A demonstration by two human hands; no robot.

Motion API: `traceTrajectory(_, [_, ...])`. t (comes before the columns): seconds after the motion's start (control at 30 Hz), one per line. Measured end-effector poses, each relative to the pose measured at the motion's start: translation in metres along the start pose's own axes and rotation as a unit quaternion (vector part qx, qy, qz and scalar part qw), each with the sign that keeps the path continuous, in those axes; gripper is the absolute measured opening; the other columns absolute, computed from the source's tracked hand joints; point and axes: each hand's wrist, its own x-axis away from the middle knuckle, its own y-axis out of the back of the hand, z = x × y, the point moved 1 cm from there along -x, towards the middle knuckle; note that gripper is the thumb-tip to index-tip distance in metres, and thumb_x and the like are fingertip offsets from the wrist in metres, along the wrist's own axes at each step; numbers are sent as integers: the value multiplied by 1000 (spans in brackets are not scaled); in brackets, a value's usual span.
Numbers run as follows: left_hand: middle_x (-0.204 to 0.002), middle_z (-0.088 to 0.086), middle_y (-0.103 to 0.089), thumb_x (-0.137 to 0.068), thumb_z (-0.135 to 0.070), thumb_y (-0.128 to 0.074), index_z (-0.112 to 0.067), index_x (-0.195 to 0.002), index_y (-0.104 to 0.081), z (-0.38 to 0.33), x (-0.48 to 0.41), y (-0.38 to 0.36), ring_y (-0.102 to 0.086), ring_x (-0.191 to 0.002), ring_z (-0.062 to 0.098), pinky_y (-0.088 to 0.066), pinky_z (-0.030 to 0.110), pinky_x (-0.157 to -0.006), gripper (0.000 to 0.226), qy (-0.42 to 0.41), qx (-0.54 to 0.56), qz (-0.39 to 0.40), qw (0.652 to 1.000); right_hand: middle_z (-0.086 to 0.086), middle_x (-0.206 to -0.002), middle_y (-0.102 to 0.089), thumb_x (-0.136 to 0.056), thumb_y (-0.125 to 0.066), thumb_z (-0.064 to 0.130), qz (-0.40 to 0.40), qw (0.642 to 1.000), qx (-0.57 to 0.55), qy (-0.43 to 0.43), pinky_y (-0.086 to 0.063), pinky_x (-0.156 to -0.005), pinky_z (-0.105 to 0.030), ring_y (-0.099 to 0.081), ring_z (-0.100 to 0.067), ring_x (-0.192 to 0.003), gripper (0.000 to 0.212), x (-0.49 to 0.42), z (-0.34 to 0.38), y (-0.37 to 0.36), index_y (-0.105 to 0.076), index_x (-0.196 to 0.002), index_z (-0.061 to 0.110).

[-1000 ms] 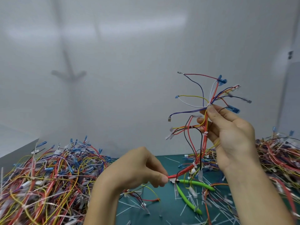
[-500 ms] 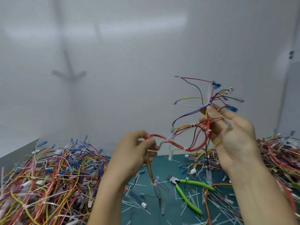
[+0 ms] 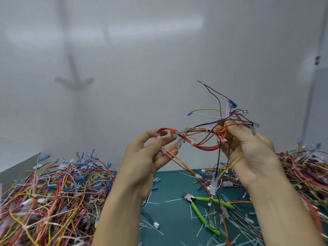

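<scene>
The wire harness [image 3: 204,147] is held up in the air between both hands, above the table [image 3: 170,215]. Its red looped end is pinched by the left hand [image 3: 147,160] between the thumb and curled fingertips, and a red and yellow pair is passed across the lower fingers of that hand. The bundled middle is gripped by the right hand [image 3: 248,153], with fingers and thumb closed round it. Above the right hand, loose ends in red, blue, yellow, white and black are fanned out, several of them tipped with blue terminals. Between the hands the red strands are slung in a shallow loop, bound at points by white cable ties. Below the right hand, black and yellow strands are hung down towards the table, where a white connector [image 3: 213,187] is seen just above the green-handled cutters [image 3: 202,199]. The cutters are laid on the green table surface among scattered white tie offcuts [image 3: 171,200]. A large heap of coloured wires [image 3: 53,192] is piled to the left, and a second heap [image 3: 305,171] is seen to the right, beyond the right forearm. Everything is backed by a plain white wall [image 3: 159,59].
</scene>
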Motion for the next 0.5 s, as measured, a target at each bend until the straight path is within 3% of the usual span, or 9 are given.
traceTrajectory(0.3, [-105,25,-72,-100,0,-42,13,-122,-53,-2,-3,-1,-74,-90,29,-61,29,-72,27,3,136,-11,991,-5,-65,-74,-99,-50,-2,4,999,-13,-44,-55,-47,-21,-71,-11,-55,16,-2,-9,-1,-64,-92,5])
traceTrajectory(0.5, [-93,21,-75,-101,-1,-39,9,-111,-56,-2,-7,2,-75,-85,24,-61,25,-67,22,4,177,-10,984,-7,-67,-73,-96,-56,0,8,999,-10,-52,-54,-46,-22,-70,-13,-55,8,-1,-13,-6,-63,-97,0])
